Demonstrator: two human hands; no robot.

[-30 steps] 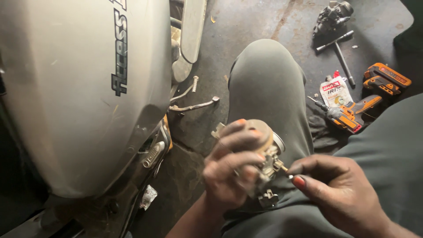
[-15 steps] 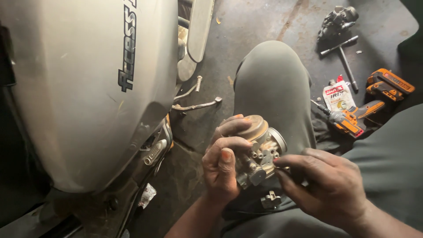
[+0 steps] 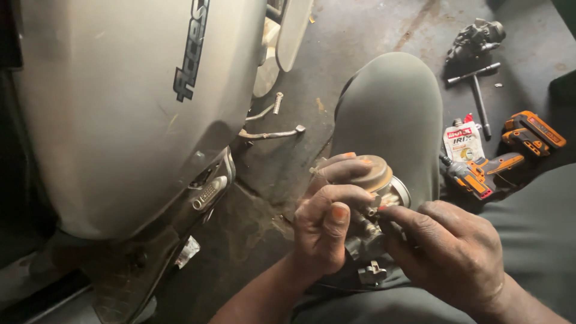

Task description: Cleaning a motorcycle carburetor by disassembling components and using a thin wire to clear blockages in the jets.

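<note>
Fingers of the left hand (image 3: 327, 231) and right hand (image 3: 447, 252) are clenched around a grimy, round-capped cast-metal carburetor (image 3: 375, 198).

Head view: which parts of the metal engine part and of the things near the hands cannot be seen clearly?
- Metal engine part, head view: its middle and front are covered by the left hand and the right hand.
- Right fingertips: whether they pinch a small piece is too small to tell.
- Orange power tool: its rear is cut by the grey trouser leg.
- Silver scooter body: cut off by the top and left edges.
</note>
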